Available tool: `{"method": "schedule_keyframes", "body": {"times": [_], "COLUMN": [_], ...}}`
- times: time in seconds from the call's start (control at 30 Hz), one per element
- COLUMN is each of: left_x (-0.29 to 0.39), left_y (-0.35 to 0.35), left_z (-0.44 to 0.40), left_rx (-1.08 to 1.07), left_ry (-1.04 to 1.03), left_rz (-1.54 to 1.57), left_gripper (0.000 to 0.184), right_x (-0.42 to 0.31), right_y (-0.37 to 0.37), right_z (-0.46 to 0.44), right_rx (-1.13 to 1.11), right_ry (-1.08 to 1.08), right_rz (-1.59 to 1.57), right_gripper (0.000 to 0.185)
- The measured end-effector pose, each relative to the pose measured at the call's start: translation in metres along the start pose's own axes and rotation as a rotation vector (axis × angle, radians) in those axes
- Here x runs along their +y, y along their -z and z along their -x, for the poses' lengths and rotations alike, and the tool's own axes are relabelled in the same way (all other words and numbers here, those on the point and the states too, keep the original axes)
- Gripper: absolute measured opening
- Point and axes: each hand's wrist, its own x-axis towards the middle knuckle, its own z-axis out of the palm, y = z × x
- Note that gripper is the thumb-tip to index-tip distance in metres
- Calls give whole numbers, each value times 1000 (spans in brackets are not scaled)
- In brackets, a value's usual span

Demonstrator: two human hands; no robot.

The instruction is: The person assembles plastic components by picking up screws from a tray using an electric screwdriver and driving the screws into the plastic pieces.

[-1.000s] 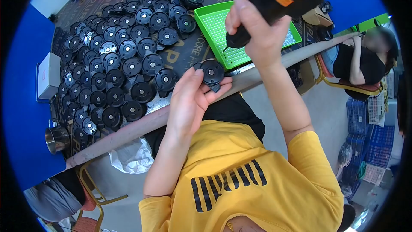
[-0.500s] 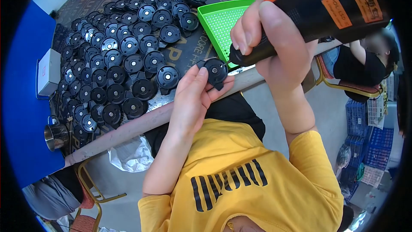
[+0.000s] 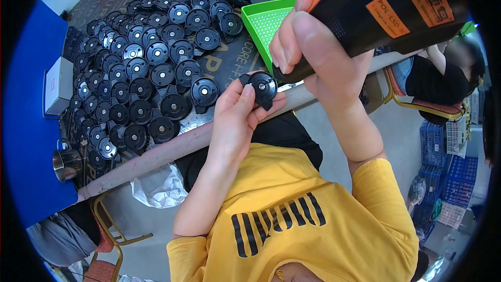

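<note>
My left hand (image 3: 235, 117) grips a round black plastic part (image 3: 262, 87) by its edge, thumb on top. The part has a bright metal centre and a tab at its lower side. My right hand (image 3: 326, 47) is wrapped round a black and orange electric screwdriver (image 3: 360, 26) with orange labels. Its nose points down at the upper right rim of the part; whether it touches I cannot tell. Several like black parts (image 3: 156, 52) lie crowded on the table to the left. Behind the screwdriver a green perforated tray (image 3: 263, 26) is partly hidden.
The table's rounded front edge (image 3: 151, 163) runs below my hands. A metal cup (image 3: 67, 164) and a white box (image 3: 59, 87) are at the left by a blue panel (image 3: 28, 99). Another person (image 3: 438, 75) sits at the right, near stacked blue crates (image 3: 433, 143).
My right hand and the screwdriver have shifted left and slightly down, with the nose lower against the part's rim area. My left hand and the part have hardly moved.
</note>
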Motion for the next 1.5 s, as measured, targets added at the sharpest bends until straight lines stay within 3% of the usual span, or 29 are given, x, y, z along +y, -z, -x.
{"method": "schedule_keyframes", "body": {"times": [0.07,0.3,0.4,0.47,0.5,0.53,0.57,0.6,0.63,0.8,1.33,1.4,1.43,1.5], "left_x": [1,0,-1,-1,1,2,2,2,2,3,2,3,2,2], "left_y": [-2,0,1,4,4,4,4,5,4,3,3,3,3,2], "left_z": [0,0,-1,-2,-3,-4,-4,-4,-4,-5,-4,-4,-4,-4], "left_rx": [12,7,7,-16,-17,-14,-10,-18,-20,-12,-29,-28,-31,-25], "left_ry": [-3,-3,-15,-7,-10,9,29,26,29,28,15,14,19,18], "left_rz": [6,-16,-17,5,3,5,7,5,5,38,46,41,33,22], "left_gripper": [24,24,25,25,25,26,27,27,27,27,28,27,27,27], "right_x": [-2,0,-1,-12,-18,-20,-22,-23,-2,19,21,15,6,-2], "right_y": [1,4,2,1,-1,-1,0,1,15,23,22,25,27,26], "right_z": [2,4,6,2,1,-3,-6,-7,-7,7,7,-1,-5,-7], "right_rx": [36,4,22,21,88,88,116,143,121,40,53,95,1,-44], "right_ry": [-348,-341,-280,-107,-270,-269,-380,-490,-236,-244,-258,-255,-232,-191], "right_rz": [-165,-181,-168,39,-142,-142,43,231,-156,61,56,-119,41,-142], "right_gripper": [13,12,13,16,18,18,40,75,17,22,21,12,22,24]}}
